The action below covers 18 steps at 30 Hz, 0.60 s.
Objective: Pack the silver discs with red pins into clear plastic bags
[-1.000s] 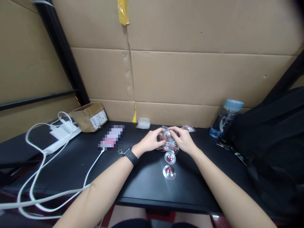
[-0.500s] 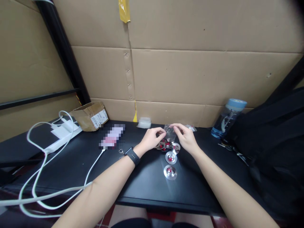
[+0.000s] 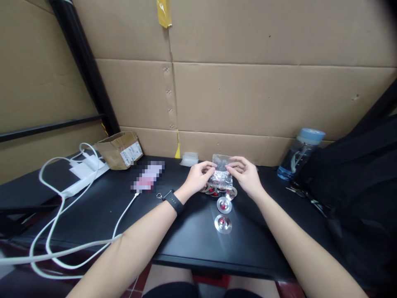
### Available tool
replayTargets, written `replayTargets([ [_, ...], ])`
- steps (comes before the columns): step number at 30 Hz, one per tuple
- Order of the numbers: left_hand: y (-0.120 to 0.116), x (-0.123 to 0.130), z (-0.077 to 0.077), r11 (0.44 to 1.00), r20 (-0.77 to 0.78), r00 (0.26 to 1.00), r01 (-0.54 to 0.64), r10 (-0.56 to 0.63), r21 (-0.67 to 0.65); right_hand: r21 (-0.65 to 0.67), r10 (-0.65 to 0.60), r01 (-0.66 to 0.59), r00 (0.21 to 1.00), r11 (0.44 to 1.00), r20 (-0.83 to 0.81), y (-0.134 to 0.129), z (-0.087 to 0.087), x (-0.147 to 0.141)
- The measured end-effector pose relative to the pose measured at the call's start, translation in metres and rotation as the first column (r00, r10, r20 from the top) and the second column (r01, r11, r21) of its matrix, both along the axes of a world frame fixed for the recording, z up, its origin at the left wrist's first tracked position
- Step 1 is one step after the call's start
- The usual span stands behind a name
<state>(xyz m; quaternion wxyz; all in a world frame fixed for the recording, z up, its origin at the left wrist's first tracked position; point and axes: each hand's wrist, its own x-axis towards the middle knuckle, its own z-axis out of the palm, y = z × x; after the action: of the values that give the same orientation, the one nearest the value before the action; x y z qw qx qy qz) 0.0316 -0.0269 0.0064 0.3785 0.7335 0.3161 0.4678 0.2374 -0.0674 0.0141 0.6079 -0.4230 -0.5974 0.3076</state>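
A clear plastic bag (image 3: 221,179) is stretched between both hands over the middle of the black table. My left hand (image 3: 201,175) pinches its left side, fingers closed. On the right side, my right hand (image 3: 243,171) grips it between thumb and fingers. Beneath the bag lie several shiny metal discs with red centres, partly hidden by it. Closer to me, two more metal discs lie in a line, one (image 3: 224,205) behind the other (image 3: 223,224).
A cardboard box (image 3: 116,152), a phone (image 3: 148,177) and white cables with a power strip (image 3: 85,178) are on the left. A stack of clear bags (image 3: 189,159) is at the back. At right stand a water bottle (image 3: 297,155) and a black bag (image 3: 366,186).
The clear bag is now spread out flatter and wider between my hands, covering more of the discs. My right hand has shifted slightly, its fingers now along the bag's right side.
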Motion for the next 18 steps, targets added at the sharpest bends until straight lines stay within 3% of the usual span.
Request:
replayTargets([
  [5, -0.0023, 0.0023, -0.001, 0.98, 0.143, 0.982, 0.14, -0.12, -0.141, -0.079, 0.043, -0.041, 0.999, 0.996, 0.025, -0.0017, -0.0008, 0.0021],
  [12, 0.0028, 0.0021, -0.0067, 0.968, 0.288, 0.957, 0.114, -0.046, -0.222, -0.062, -0.006, 0.004, 1.0, 0.998, -0.03, -0.0018, 0.0011, 0.0024],
  [15, 0.0064, 0.0013, -0.0073, 0.978, 0.321, 0.946, 0.109, -0.046, -0.179, -0.028, -0.013, 0.012, 0.998, 1.0, -0.064, -0.0016, 0.0014, 0.0029],
  [18, 0.0057, 0.0007, -0.0045, 0.986, 0.265, 0.961, 0.119, -0.086, -0.113, 0.019, 0.029, -0.029, 1.0, 0.999, 0.001, -0.0015, -0.0001, 0.0031],
])
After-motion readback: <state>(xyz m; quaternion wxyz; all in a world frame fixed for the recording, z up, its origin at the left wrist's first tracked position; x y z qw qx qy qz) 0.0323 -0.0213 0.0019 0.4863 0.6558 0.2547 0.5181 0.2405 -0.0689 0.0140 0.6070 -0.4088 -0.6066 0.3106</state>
